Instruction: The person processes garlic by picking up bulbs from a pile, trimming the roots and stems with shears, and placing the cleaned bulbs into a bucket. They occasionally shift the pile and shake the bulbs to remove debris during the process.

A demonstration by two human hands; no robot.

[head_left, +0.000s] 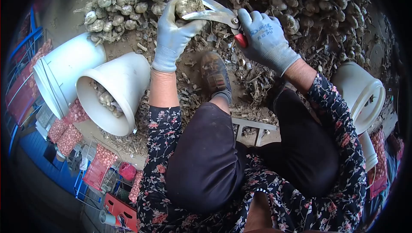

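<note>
In a grey-coated glove, my left hand is closed around a garlic bulb with its roots facing right. My gloved right hand grips the red handle of a pair of shears. The long metal blades are spread apart, one above and one below the bulb's root end. Most of the handles is hidden inside my right hand. Beyond my hands lies a large heap of garlic bulbs with dry stalks.
A white bucket holding garlic lies tipped at my left, beside another white bucket. At my right is a third bucket. Trimmings cover the ground around my boot. Red net sacks stand farther left.
</note>
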